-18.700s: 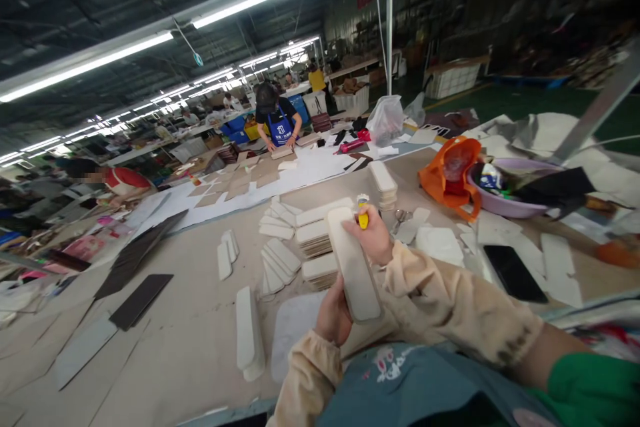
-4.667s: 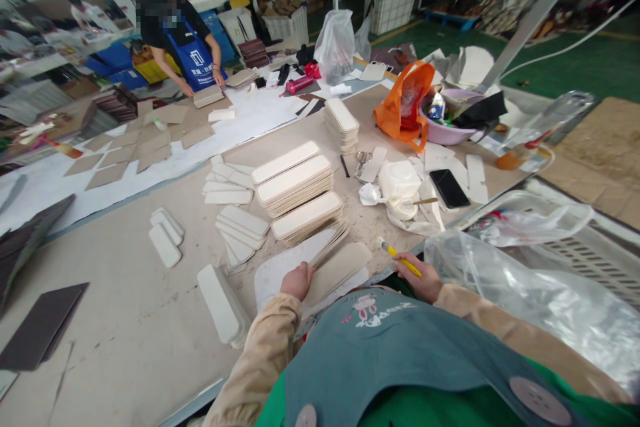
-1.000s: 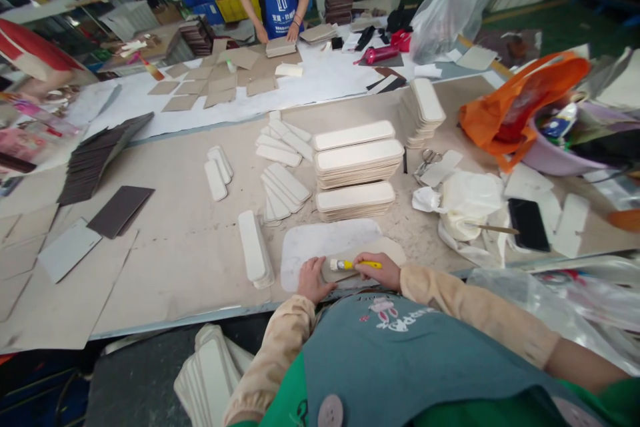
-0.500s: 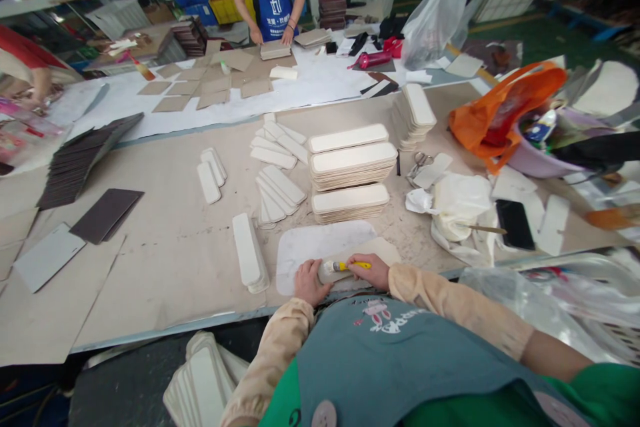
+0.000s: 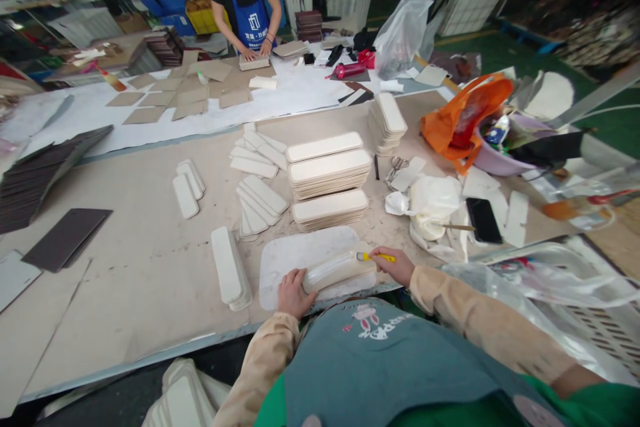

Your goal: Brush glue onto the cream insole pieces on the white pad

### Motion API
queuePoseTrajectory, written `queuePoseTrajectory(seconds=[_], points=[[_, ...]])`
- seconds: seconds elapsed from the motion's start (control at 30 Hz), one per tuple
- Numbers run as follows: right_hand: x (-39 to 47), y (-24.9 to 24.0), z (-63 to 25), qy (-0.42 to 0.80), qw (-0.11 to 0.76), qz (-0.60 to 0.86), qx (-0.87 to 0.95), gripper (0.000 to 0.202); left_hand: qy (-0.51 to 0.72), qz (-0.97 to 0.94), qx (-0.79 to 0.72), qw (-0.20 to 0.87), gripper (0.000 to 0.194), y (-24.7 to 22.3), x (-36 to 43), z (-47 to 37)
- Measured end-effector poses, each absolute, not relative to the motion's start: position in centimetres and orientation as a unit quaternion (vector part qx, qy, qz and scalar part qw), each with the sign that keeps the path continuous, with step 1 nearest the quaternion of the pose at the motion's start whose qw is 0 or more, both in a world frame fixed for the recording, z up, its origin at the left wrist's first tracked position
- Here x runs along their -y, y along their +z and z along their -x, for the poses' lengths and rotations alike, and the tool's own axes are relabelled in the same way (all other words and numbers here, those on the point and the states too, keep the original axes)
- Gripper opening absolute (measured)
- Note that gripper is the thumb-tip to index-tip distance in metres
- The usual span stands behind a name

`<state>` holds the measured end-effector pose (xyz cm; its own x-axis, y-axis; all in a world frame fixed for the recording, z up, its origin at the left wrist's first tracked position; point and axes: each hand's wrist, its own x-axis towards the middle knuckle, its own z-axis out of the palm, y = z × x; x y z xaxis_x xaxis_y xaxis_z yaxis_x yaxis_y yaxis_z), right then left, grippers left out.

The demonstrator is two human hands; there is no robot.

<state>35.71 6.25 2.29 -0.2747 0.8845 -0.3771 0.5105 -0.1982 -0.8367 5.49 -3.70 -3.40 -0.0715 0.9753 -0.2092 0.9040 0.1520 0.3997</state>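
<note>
A long cream strip [image 5: 333, 271] with rounded ends lies near the table's front edge, a glossy wet streak along its top. My left hand [image 5: 296, 293] holds the strip's left end, thumb at the near side and fingers at the far side. In my right hand [image 5: 399, 267] is a small brush [image 5: 383, 257] with a yellow handle, its bristles at the strip's right part. Under the strip is a rounded white sheet [image 5: 280, 257]. Stacks of similar strips [image 5: 330, 173] stand just beyond it, and another stack [image 5: 230, 270] is to the left.
Fanned strips [image 5: 260, 203] lie left of the stacks. To the right are a white plastic bag [image 5: 434, 200] with a stick across it, a phone [image 5: 483, 220], scissors [image 5: 397, 168] and an orange bag [image 5: 465, 120]. Across the table, a co-worker [image 5: 250, 13] handles brown panels.
The brush in my right hand has swept rightward along the strip, leaving a longer glossy streak. My left hand stays at the strip's left end. The whole view has shifted.
</note>
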Motion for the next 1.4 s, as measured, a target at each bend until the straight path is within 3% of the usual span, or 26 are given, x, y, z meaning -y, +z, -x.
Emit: queuePoseTrajectory(seconds=[0.47,0.73,1.0,1.4], points=[[-6.3,3.8,-37.3,0.466,0.195,0.616,0.604,0.027,0.07,-0.648,-0.72,0.237,0.07,-3.0,3.9,-5.2],[-4.5,4.4,-31.8,0.599,0.156,0.485,0.618,0.025,0.078,-0.652,-0.71,0.254,0.077,-2.8,4.1,-5.0],[-3.9,3.0,-26.0,0.62,0.098,0.361,0.689,0.022,0.085,-0.656,-0.709,0.245,0.076,-2.9,4.2,-5.0],[-3.6,1.6,-27.9,0.6,0.104,0.402,0.684,0.024,0.085,-0.653,-0.714,0.239,0.069,-2.5,4.3,-5.3]])
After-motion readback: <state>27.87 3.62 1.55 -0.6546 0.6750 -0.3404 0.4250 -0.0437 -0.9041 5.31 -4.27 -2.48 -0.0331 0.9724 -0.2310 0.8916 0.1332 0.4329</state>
